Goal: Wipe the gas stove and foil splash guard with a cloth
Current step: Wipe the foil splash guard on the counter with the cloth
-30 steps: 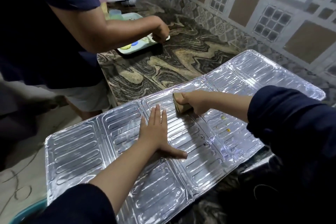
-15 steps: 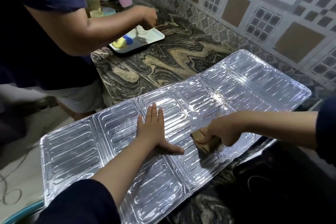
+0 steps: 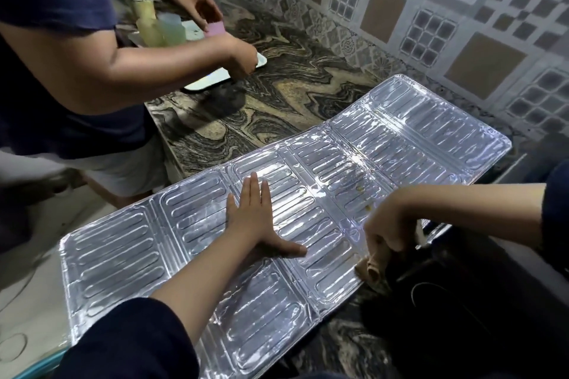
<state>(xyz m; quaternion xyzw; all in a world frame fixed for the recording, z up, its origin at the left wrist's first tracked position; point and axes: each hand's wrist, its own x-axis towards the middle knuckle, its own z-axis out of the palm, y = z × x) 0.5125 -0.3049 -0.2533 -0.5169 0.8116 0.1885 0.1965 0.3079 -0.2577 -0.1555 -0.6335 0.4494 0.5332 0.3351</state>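
The silver foil splash guard (image 3: pixel 129 249) lies flat across the marbled counter, its left end hanging past the counter edge. My left hand (image 3: pixel 255 218) presses flat on its middle panel, fingers together, thumb out to the right. My right hand (image 3: pixel 391 224) is closed around a tan cloth (image 3: pixel 374 264), bunched at the guard's near right edge. Small yellow specks (image 3: pixel 363 198) dot the foil just above that hand. A dark surface (image 3: pixel 446 295) lies under my right arm; I cannot tell whether it is the stove.
Another person in a dark shirt stands at the left, one hand (image 3: pixel 243 58) on a white tray (image 3: pixel 212 80), the other holding a pink cup (image 3: pixel 215 28). Pale plastic cups (image 3: pixel 160 26) stand behind. A patterned tiled wall (image 3: pixel 431 9) runs along the counter's far side.
My right hand has drawn the cloth from the guard's upper middle down to its near right edge. My left hand stays pressed in place. The other person has lifted a pink cup over the tray.
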